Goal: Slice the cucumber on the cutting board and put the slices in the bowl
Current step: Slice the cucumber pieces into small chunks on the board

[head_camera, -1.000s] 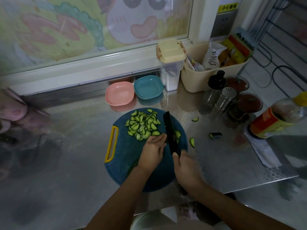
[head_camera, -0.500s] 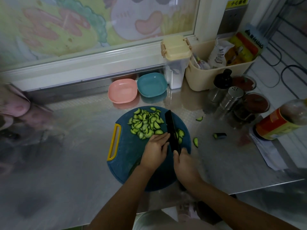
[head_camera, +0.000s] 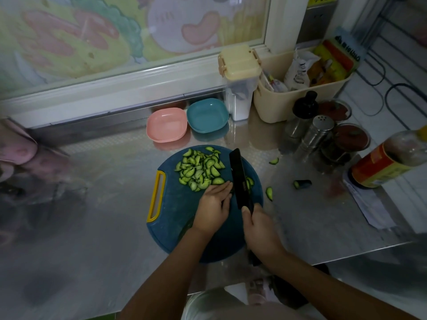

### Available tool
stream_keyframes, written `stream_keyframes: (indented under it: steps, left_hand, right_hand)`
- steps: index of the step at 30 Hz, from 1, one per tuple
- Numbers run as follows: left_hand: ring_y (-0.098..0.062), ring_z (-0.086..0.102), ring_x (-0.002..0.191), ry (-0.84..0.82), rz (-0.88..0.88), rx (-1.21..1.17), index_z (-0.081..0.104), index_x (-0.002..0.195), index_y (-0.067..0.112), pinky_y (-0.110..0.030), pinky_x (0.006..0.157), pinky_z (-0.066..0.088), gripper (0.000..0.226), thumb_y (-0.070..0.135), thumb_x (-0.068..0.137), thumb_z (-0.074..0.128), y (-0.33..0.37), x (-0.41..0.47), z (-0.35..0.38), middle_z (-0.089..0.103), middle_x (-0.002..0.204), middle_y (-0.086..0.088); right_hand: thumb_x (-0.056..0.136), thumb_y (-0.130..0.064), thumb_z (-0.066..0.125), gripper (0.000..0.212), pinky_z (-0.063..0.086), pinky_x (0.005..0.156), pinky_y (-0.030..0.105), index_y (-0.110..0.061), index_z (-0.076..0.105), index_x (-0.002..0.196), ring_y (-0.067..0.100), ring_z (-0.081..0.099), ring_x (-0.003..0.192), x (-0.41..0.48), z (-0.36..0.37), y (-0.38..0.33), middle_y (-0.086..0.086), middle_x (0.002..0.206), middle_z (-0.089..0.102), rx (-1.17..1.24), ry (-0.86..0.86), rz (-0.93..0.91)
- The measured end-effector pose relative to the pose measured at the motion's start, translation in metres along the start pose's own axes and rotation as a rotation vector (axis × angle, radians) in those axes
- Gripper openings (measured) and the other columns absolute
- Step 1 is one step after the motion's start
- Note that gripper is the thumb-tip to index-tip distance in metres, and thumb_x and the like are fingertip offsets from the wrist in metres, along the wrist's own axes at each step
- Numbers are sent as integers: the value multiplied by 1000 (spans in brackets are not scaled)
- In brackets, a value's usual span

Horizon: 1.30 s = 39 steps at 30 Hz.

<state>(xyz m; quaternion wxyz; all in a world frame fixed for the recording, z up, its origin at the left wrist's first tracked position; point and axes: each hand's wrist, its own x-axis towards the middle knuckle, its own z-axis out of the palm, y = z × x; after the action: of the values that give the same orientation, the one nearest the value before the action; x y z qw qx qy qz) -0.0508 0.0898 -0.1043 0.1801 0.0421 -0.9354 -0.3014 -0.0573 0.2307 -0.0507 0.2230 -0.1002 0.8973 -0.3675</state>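
The cutting board [head_camera: 175, 211] carries the slices [head_camera: 199, 168] heaped at its far side. None are in the pink bowl [head_camera: 166, 124] or the blue bowl [head_camera: 206, 115] behind it yet. Your left hand [head_camera: 213, 205] lies nearly flat over the cucumber, which is hidden beneath it, with the fingertips right against the knife [head_camera: 240, 181]. Tuck those tips back and let your knuckles guide the blade. Your right hand [head_camera: 258, 229] is wrapped round the handle. Keep the strokes short so fewer pieces join the stray slices [head_camera: 269, 192] on the counter [head_camera: 104, 204]. Compared with a moment ago, the hands, blade and pile sit almost unchanged.
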Motion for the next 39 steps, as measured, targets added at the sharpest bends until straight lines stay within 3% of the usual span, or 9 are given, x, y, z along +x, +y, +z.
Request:
stream_keyframes:
  steps: [7, 10, 12, 15, 18, 25, 29, 33, 39]
  left_hand:
    - [-13, 51, 99, -5, 15, 8, 66, 111, -2, -13, 91, 37, 33, -1, 79, 59, -1, -1, 1, 68, 109, -12]
    - [-13, 51, 99, -16, 35, 19, 65, 112, -2, -13, 91, 36, 33, -3, 79, 62, -2, -1, 1, 68, 109, -12]
    - [-13, 51, 98, -27, 45, 33, 65, 112, -2, -13, 91, 37, 30, 3, 83, 56, -2, 0, 1, 68, 110, -12]
    - [-17, 54, 96, -41, 53, 50, 65, 112, -2, -16, 89, 40, 36, 14, 87, 44, -2, -1, 2, 68, 110, -11]
    - [-15, 51, 98, -41, 52, 48, 65, 112, -2, -19, 88, 42, 37, 15, 87, 43, -3, 0, 3, 68, 110, -11]
    - [-17, 56, 98, -44, 23, 0, 66, 112, 0, -16, 89, 41, 36, 16, 87, 44, 0, 1, 0, 68, 110, -10]
    - [-16, 59, 101, 13, -50, -58, 67, 111, 3, -14, 93, 39, 33, 19, 88, 50, 0, 1, -1, 69, 109, -8]
    - [-15, 62, 99, 60, -68, -91, 70, 106, 3, -14, 92, 41, 27, 9, 81, 63, 1, 0, 0, 70, 106, -8]
    - [-17, 63, 99, 58, -70, -88, 70, 106, 2, -15, 92, 42, 27, 9, 81, 63, 1, -1, -1, 70, 106, -9]
  right_hand:
    - [101, -31, 29, 26, 28, 44, 20, -13, 40, 87, 11, 45, 54, -1, 0, -2, -1, 65, 46, -36, -4, 4]
    - [101, -30, 29, 24, 34, 43, 21, -13, 40, 88, 7, 41, 52, -2, -1, -4, -3, 63, 43, -61, -8, -9]
    - [101, -28, 29, 23, 38, 46, 18, -13, 39, 88, 5, 39, 51, -3, 0, -6, -4, 63, 42, -61, -12, -9]
    - [101, -28, 27, 22, 31, 42, 21, -13, 39, 89, 5, 39, 51, -2, 4, -8, -4, 64, 43, -99, -4, 0]
    - [101, -28, 26, 22, 27, 41, 21, -14, 37, 89, 5, 38, 51, 0, 8, -8, -5, 63, 41, -150, 1, -9]
    - [102, -26, 27, 19, 35, 44, 21, -13, 35, 90, 1, 35, 51, 9, 12, -10, -7, 63, 38, -138, -29, -11]
    - [102, -26, 28, 20, 36, 45, 19, -14, 36, 89, 2, 37, 51, 11, 11, -4, -7, 63, 40, -111, -26, 13]
    - [101, -26, 29, 20, 33, 42, 19, -13, 37, 89, 4, 39, 52, 11, 6, -2, -5, 65, 41, -77, -27, 18]
    - [101, -28, 29, 26, 30, 47, 21, -11, 41, 86, 11, 43, 55, 8, 2, 2, -1, 66, 44, -18, -18, 15]
